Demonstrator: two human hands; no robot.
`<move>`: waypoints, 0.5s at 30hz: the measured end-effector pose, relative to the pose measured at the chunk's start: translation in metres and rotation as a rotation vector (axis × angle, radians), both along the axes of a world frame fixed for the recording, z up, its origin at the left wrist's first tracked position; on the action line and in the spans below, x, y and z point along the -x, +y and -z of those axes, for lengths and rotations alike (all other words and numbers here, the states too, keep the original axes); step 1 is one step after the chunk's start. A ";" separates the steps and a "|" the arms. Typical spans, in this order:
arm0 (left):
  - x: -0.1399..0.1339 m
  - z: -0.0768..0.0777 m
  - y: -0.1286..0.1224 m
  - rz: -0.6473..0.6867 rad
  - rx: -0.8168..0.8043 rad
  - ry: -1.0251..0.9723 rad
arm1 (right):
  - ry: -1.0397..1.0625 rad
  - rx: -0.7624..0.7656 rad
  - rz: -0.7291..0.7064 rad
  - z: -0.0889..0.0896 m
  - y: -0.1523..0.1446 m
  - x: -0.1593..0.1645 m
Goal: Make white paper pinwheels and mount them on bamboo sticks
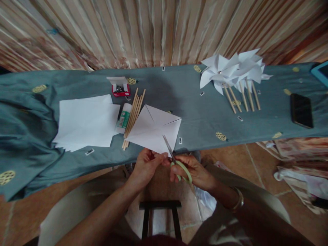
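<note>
A square white sheet of paper (153, 126) lies on the cloth with its near corner at the table's front edge. Dark lines that look like cuts run inward from its far and right corners. My left hand (147, 167) pinches the sheet by that near corner. Held in my right hand (193, 171) is a pair of scissors (184, 169) with light green handles, its blades pointing away over the paper near the corner. Whether the blades have the paper between them, I cannot tell. A bundle of thin wooden sticks (135, 111) touches the sheet's left side.
Stacked white paper (87, 123) lies left, beside a glue stick (124, 118). Behind them stands an open red box (121, 90) of small metal pieces. Several paper pinwheels (230, 70) on sticks lie back right. A phone (301, 111) and a blue-edged device (319, 73) are farther right.
</note>
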State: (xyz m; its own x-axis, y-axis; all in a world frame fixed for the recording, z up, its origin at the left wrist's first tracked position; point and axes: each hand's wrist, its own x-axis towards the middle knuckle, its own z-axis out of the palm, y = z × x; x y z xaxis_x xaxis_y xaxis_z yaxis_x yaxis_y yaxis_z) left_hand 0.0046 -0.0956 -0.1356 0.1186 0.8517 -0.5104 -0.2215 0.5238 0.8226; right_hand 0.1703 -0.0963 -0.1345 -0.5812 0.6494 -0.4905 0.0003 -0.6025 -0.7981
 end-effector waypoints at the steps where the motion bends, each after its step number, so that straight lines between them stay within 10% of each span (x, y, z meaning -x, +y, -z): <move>1: 0.000 0.000 0.000 -0.003 0.000 -0.003 | 0.010 0.002 0.006 0.000 0.000 0.000; 15: 0.000 0.003 -0.002 -0.023 0.022 -0.022 | -0.015 0.055 0.034 0.001 -0.001 0.002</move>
